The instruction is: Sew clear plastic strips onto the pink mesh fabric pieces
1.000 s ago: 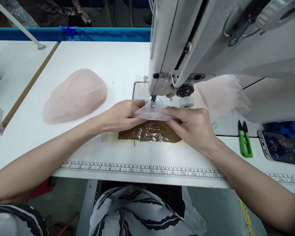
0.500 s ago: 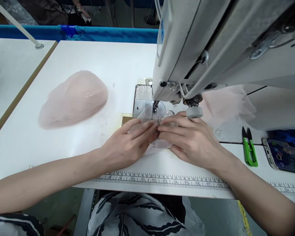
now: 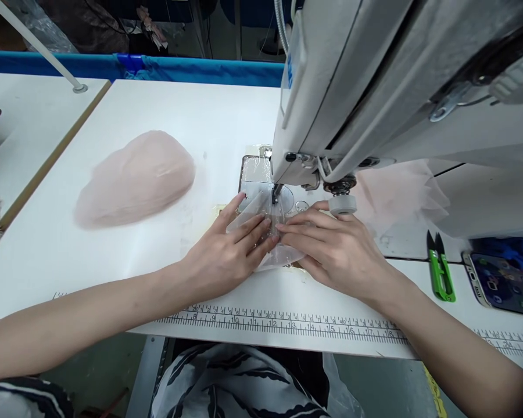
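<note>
A small sheer pale fabric piece lies under the presser foot of a white sewing machine. My left hand rests on the fabric's left side with its fingers stretched and spread, the index finger reaching onto the metal needle plate. From the right, my right hand lies over the fabric with fingers extended and close together. The fingertips of both hands come near each other just in front of the foot. Part of the fabric is hidden beneath the fingers.
A pile of sheer pink fabric pieces lies to the left. More pink pieces lie behind the machine head. Green thread snips and a phone are at the right. A printed ruler runs along the table's front edge.
My left hand's fingers have spread apart, and its index finger has moved forward onto the needle plate. My right hand stays nearly where it was. The camera view has shifted slightly.
</note>
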Motion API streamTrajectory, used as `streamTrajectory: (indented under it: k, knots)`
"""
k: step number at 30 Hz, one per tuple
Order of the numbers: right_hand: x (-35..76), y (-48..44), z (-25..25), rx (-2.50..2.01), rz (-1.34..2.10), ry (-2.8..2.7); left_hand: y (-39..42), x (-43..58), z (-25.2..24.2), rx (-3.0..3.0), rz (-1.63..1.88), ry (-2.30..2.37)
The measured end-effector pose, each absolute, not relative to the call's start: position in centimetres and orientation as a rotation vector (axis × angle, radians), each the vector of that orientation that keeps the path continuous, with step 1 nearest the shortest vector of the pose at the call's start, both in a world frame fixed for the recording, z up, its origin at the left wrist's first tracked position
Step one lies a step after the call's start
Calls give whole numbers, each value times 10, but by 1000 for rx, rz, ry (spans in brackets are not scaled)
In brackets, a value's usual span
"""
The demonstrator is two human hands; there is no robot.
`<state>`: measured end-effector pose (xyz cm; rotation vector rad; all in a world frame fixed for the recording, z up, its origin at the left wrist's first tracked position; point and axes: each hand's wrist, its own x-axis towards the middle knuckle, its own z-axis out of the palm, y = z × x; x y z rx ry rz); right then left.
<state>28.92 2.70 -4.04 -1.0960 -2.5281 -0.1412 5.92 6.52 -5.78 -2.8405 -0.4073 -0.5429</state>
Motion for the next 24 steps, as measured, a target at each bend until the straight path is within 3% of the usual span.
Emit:
streamTrajectory:
  k: [24]
  knots:
    - [288,44,-53,-1294,-302,-2487,101,66,-66,-2834,-563,-576]
